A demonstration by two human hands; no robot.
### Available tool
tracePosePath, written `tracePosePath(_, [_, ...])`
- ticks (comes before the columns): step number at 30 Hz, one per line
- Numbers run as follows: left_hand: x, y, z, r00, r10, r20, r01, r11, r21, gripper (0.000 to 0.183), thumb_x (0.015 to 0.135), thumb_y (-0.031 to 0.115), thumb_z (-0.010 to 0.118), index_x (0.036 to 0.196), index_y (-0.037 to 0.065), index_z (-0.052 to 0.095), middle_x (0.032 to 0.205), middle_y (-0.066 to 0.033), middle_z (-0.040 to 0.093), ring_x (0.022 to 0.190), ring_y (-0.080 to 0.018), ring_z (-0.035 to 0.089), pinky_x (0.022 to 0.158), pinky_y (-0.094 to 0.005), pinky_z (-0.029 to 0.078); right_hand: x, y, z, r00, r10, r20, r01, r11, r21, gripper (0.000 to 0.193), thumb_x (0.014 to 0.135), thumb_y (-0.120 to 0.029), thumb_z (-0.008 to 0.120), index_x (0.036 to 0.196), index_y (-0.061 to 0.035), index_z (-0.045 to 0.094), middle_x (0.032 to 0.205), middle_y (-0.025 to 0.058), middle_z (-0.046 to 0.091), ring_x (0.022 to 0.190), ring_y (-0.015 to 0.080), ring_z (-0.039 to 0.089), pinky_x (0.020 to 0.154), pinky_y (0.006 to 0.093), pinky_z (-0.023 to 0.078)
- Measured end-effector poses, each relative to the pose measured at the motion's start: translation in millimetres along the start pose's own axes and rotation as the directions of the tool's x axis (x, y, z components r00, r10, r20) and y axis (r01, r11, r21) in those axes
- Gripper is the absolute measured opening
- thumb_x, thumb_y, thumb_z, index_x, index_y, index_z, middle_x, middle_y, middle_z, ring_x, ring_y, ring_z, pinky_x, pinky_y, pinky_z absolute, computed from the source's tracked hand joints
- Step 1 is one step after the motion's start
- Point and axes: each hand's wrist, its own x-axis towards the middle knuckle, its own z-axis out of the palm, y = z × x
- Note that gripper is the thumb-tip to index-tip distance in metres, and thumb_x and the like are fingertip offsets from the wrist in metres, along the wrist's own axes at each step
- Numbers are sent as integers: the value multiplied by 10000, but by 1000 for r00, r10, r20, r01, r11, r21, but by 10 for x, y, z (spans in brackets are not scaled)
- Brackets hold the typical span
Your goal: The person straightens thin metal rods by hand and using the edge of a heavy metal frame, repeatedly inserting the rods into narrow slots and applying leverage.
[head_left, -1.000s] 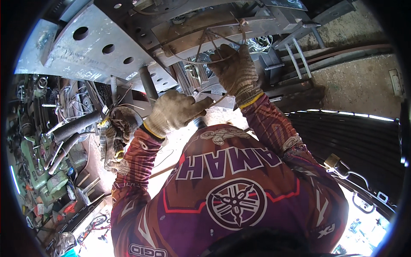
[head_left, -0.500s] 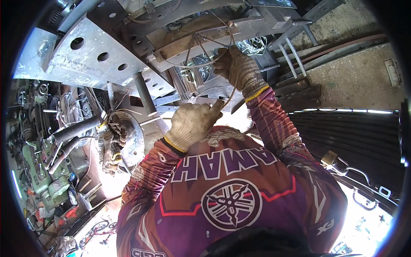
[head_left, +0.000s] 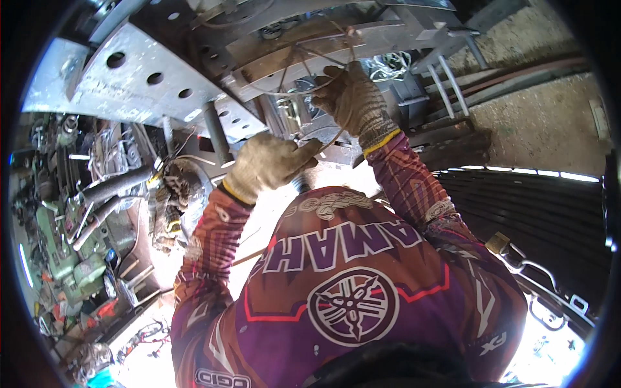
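Both my hands wear off-white knit work gloves. My left hand (head_left: 268,165) is closed, its forefinger and thumb pinching the lower end of a thin bent wire (head_left: 334,137). My right hand (head_left: 352,100) grips the same wire higher up, its fingers curled and partly hidden behind the glove. Beyond the right hand the wire seems to run on as a wide curve to the left, in front of a curved steel beam (head_left: 304,55). Thin rods forming a zigzag stand by that beam; I cannot tell whether they join the wire.
A large steel plate with round holes (head_left: 129,81) juts in at the upper left. Below it are a dark pipe (head_left: 218,136) and a pile of dirty gloves or rags (head_left: 174,194). Tools and machine parts crowd the left. A ribbed dark shutter (head_left: 530,200) lies right, beside a concrete floor (head_left: 517,129).
My left hand has shifted left and slightly up, its forefinger now straighter. My right hand has moved a little left. The wire remains between them.
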Motion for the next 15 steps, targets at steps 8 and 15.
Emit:
tracePosePath(8, [8,-471,-93,965,238,-113,-232,971,64,388,838,381,754,1085,93,669,509,46,473,398,-134,474,388,-319,368,83,149,85,988,-51,-146,68,991,113,591,983,-571,509,1065,2,627,955,131,653,843,312,656,789,500,578])
tracePosePath(15, [-26,-980,-243,968,247,-46,-233,951,201,484,808,541,725,1019,108,676,572,28,521,478,-146,535,443,-324,440,270,325,241,936,-106,-337,185,960,212,535,984,-546,534,1000,-19,626,822,79,619,750,234,584,732,465,537])
